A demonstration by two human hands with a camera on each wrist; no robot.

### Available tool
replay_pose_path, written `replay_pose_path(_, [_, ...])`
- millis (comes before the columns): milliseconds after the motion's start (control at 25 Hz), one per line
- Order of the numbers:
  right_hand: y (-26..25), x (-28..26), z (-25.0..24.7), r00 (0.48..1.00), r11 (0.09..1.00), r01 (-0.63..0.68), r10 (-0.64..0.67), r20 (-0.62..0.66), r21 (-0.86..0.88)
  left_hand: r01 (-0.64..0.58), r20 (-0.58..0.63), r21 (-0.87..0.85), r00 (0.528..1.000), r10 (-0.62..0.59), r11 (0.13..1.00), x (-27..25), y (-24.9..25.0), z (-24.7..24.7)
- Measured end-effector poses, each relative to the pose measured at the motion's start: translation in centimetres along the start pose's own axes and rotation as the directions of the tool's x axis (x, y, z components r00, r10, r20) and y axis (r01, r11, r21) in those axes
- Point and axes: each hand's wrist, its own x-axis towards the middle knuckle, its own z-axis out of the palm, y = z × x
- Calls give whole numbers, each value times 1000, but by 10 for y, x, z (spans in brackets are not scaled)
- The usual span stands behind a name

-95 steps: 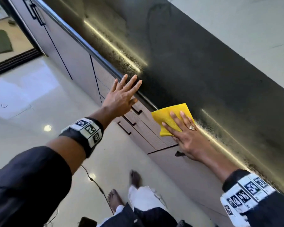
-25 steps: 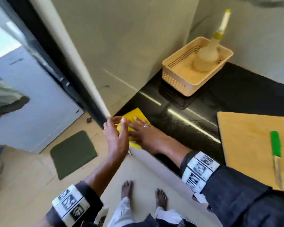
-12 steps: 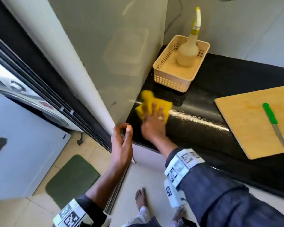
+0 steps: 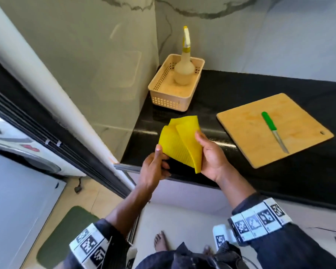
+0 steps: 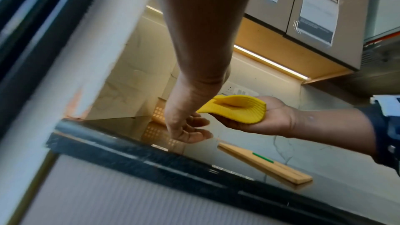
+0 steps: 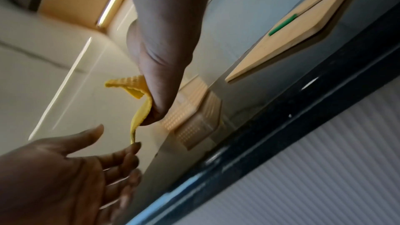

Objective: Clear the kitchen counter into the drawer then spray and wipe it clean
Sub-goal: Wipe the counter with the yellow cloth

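Change vs half a second ago: the yellow cloth (image 4: 182, 140) is off the black counter (image 4: 241, 84) and up in the air above its front edge. Earlier the right hand (image 4: 211, 156) pressed it flat on the stone just in front of the basket; now that hand grips it at the lower corner, thumb on top, fingers curled under. Left hand (image 4: 155, 167) has come up from the counter end to meet it. Its fingers are loosely apart and its thumb tip touches the cloth's left edge, with no clamp visible in either wrist view. I read this as refolding or turning the cloth to a fresh face, so wiping is paused, not finished.

Largest to smallest:
- Counter: polished black stone, glossy and mirror-like, square front edge, running away to the right of both hands.
- Cutting board (image 4: 273, 129): flat pale wood with rounded corners, well right of the right hand. It's on the counter, so clearing looks incomplete.
- Basket (image 4: 159, 94): beige plastic with perforated walls, in the corner beyond the hands.
- Spray bottle (image 4: 183, 70): frosted, bulbous, with a thin neck and yellow nozzle, upright inside the basket.
- Cloth: ribbed, soft, fanned into overlapping folds.
- Knife (image 4: 273, 131): green handle and slim steel blade, lying on the board.
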Motion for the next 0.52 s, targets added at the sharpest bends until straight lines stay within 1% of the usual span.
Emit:
replay_pose_path(80, [-22, -20, -13, 996, 994, 82, -84, 19, 69, 0, 178, -11, 984, 2, 1000, 2, 23, 25])
replay_pose_path(120, [-32, -28, -21, 992, 988, 116, -120, 31, 106, -11, 227, -28, 974, 17, 1000, 3, 33, 37])
replay_pose_path(160, [-39, -35, -27, 988, 980, 138, -145, 43, 144, -15, 247, -54, 969, 28, 998, 3, 42, 48])
replay_pose_path(240, [-53, -46, -44, 981, 961, 167, -184, 55, 222, -38, 229, -142, 971, 70, 989, 4, 60, 69])
replay_pose_path(280, [-59, -47, -53, 979, 947, 169, -193, 62, 272, -93, 210, -183, 969, 131, 979, 6, 70, 76])
replay_pose_path(320, [-67, -49, -61, 977, 935, 173, -203, 66, 310, -181, 191, -192, 957, 217, 965, 8, 79, 81])
replay_pose_path(360, [-75, -49, -70, 976, 931, 182, -210, 58, 316, -284, 191, -182, 929, 317, 942, 11, 87, 84])
replay_pose_path(440, [-93, -47, -80, 975, 953, 191, -211, 65, 234, -456, 247, -123, 846, 473, 881, 15, 103, 86])
replay_pose_path(480, [-100, -47, -82, 972, 965, 207, -222, 80, 164, -516, 283, -71, 810, 513, 854, 15, 111, 87])
replay_pose_path(520, [-106, -46, -83, 967, 970, 227, -235, 98, 87, -557, 294, -10, 792, 535, 830, 15, 117, 89])
